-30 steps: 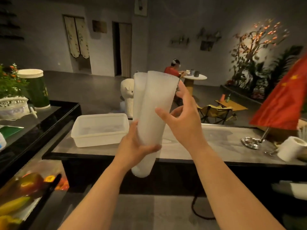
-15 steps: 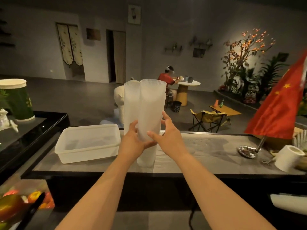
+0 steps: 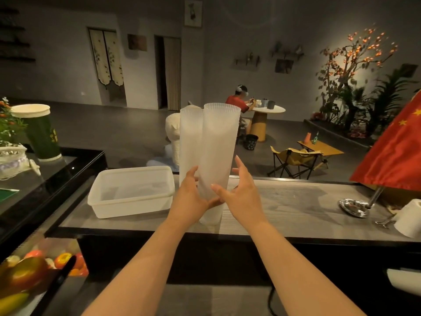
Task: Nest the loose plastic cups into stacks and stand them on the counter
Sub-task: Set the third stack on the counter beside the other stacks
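Left hand (image 3: 190, 197) grips 2 tall frosted translucent plastic cup stacks (image 3: 210, 156) standing on grey wood-grain counter (image 3: 284, 206), right hand (image 3: 241, 192) open beside; releasing unevenly risks toppling them.

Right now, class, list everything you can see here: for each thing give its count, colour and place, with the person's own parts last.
cup stacks: two, frosted white, upright side by side at the counter's near edge
counter: one, grey top with black edge, across the middle
plastic tub: one, translucent white, on the counter left of the stacks
flag: one, red with yellow stars, right, on a metal stand
paper roll: one, white, far right of the counter
canister: one, green with cream lid, left side counter
fruit: several, orange and yellow, lower left
seated person: one, red top, at a round table behind
left hand: one, holding the stacks low down
right hand: one, fingers spread beside the right stack
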A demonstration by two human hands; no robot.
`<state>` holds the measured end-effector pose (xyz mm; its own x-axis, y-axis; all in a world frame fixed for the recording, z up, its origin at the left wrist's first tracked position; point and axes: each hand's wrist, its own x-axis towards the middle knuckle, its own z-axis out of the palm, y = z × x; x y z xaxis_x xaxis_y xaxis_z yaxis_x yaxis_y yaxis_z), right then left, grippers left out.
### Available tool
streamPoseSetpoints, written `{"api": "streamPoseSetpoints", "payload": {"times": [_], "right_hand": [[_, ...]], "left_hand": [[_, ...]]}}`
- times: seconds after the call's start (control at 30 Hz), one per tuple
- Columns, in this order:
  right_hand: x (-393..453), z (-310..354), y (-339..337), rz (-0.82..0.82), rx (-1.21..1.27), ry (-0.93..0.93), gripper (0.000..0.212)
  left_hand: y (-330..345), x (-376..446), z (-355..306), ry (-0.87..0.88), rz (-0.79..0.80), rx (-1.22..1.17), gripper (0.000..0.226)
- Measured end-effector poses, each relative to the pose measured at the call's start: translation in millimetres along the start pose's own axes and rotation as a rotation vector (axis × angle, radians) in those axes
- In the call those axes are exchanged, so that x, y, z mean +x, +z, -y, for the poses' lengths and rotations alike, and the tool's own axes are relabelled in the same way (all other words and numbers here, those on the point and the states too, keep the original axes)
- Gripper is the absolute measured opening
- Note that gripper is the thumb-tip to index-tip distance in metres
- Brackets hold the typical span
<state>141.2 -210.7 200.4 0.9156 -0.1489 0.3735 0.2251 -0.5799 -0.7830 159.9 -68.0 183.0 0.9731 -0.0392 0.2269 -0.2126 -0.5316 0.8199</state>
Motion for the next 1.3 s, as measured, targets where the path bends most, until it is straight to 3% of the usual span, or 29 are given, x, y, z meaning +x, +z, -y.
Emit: {"api": "streamPoseSetpoints", "payload": {"times": [0.3,0.6,0.83,1.07,1.3], "right_hand": [[-70,-36,-10,0.083,0.053,0.213,0.082],[-97,-58,-33,0.08,0.04,0.345,0.068],[-94,-49,-49,0.031,0.042,0.329,0.064],[-80,-48,-54,0.011,0.065,0.32,0.064],[-63,-51,-45,0.016,0.082,0.297,0.062]], "left_hand": [[-5,-44,26,-0.094,-0.026,-0.009,0.117],[12,-21,-6,-0.089,-0.129,-0.022,0.126],[24,-1,-19,-0.122,-0.104,-0.001,0.117],[22,3,-17,-0.09,-0.169,0.023,0.09],[-27,-4,-20,-0.034,-0.175,-0.045,0.094]]}}
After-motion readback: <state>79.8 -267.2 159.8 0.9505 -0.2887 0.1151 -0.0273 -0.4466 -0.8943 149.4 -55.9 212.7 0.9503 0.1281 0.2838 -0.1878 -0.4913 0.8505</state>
